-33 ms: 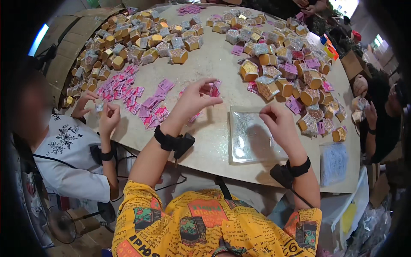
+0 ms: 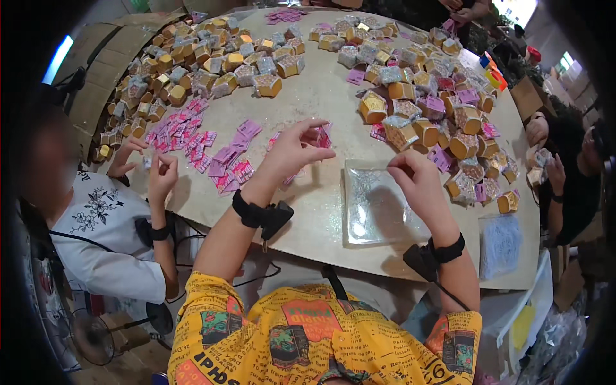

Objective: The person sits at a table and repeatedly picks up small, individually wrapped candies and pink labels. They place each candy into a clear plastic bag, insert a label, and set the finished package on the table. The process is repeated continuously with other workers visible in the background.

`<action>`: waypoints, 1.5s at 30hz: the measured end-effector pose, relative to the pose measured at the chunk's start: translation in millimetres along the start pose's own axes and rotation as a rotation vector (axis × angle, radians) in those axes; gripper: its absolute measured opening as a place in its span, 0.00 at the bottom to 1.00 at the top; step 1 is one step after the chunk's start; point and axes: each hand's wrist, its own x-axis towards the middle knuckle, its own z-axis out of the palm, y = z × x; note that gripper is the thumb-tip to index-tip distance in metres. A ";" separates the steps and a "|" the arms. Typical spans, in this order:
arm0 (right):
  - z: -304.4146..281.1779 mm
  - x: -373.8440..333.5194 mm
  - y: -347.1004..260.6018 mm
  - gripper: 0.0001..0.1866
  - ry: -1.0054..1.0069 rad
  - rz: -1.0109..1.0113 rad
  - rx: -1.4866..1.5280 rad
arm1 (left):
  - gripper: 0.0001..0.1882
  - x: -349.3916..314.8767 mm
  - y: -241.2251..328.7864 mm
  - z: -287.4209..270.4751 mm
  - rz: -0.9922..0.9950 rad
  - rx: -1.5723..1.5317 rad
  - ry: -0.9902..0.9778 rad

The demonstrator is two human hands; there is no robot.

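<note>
My left hand [image 2: 292, 154] hovers over the table with thumb and forefinger spread apart. A pink printed card [image 2: 324, 135] shows just beyond its fingers; I see no grip on it. My right hand [image 2: 420, 189] is closed in a pinch, fingertips over the upper edge of a shallow clear tray [image 2: 351, 239]. Whatever the pinch holds, if anything, is too small to make out. Fine clear strands [image 2: 369, 183] appear inside the tray, and the hand's shadow falls across it. More pink cards [image 2: 224, 154] lie to the left of my left hand.
Heaps of small gold house-shaped pieces in clear wrap [image 2: 224, 64] cover the far left, with another heap [image 2: 465, 128] at right mixed with pink cards. A packet of pale strands [image 2: 500, 247] lies at the right edge. People work at left, right and far side. Cardboard [image 2: 106, 51] borders the left.
</note>
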 end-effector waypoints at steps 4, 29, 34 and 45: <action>13.0 22.2 -2.4 0.05 0.073 -0.033 -0.010 | 0.37 -5.2 10.0 8.4 -0.017 -0.045 -0.036; 55.6 47.5 -35.7 0.09 -0.185 0.139 0.401 | 0.04 -35.2 34.4 4.6 0.316 0.112 0.194; 63.2 35.4 -38.7 0.11 -0.140 0.325 0.973 | 0.04 -29.7 32.4 16.0 0.221 -0.143 0.196; 41.0 24.9 -27.0 0.06 -0.244 0.259 1.044 | 0.07 -34.3 65.0 6.2 0.635 0.555 0.059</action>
